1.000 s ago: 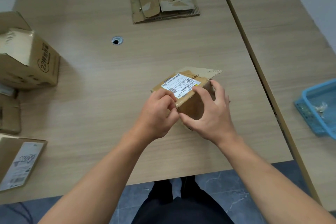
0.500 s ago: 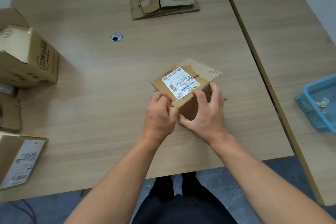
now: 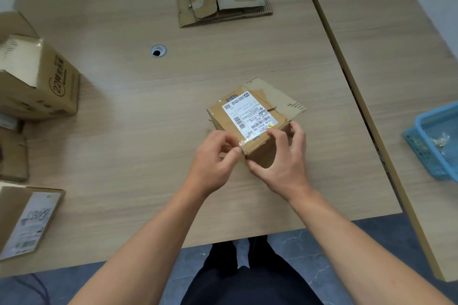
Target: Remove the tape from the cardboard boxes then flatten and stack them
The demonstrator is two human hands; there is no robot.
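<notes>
My left hand (image 3: 218,156) pinches the tape (image 3: 244,141) end to peel it; my right hand (image 3: 285,158) grips the box (image 3: 247,116) to steady it.

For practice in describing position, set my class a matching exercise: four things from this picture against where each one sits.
1 labelled box
2 flattened cardboard stack
3 blue basket
4 printed box

a far side of the table
b left edge of the table
c middle of the table
d neighbouring table, right

Pairs: 1-c, 2-a, 3-d, 4-b
</notes>
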